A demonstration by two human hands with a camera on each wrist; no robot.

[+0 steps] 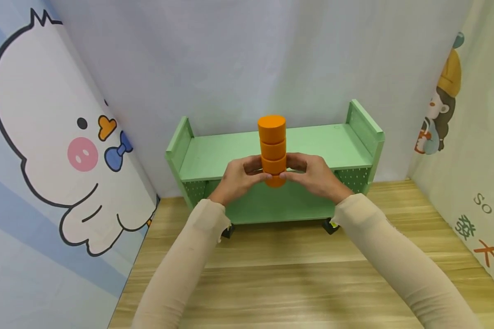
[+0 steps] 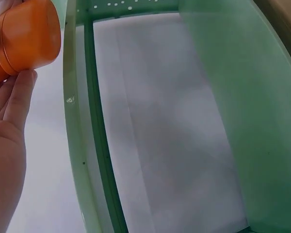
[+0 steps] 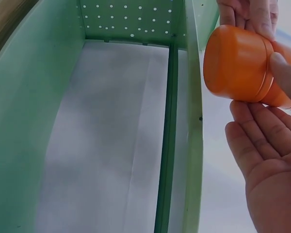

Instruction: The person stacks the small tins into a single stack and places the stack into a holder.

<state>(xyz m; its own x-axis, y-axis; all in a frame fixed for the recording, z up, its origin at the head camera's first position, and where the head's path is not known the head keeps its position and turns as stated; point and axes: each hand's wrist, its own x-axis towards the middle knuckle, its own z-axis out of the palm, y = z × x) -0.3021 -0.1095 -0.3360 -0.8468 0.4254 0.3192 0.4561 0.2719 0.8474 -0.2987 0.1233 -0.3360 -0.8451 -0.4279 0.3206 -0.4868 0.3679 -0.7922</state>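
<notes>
A stack of several orange cylinders [image 1: 273,151] stands upright between the two hands, in front of a green two-tier shelf [image 1: 313,141]. My left hand [image 1: 236,180] grips its lower part from the left, and my right hand [image 1: 317,176] grips it from the right. Both thumbs meet the near side low on the stack, while the fingers reach round behind. In the left wrist view, the smooth orange bottom piece [image 2: 31,34] has a rounded edge, with the left hand's fingers [image 2: 17,99] along it. The right wrist view shows the right hand's fingers [image 3: 262,126] against the same orange piece [image 3: 237,63].
The green shelf has raised side panels [image 1: 366,132], perforated lower ends [image 1: 351,179] and black feet [image 1: 330,226]. It stands on a wood-grain surface [image 1: 280,283], backed by a pale curtain [image 1: 230,59]. Printed cloth with a cartoon bird [image 1: 45,114] hangs at left; another printed cloth [image 1: 469,173] hangs at right.
</notes>
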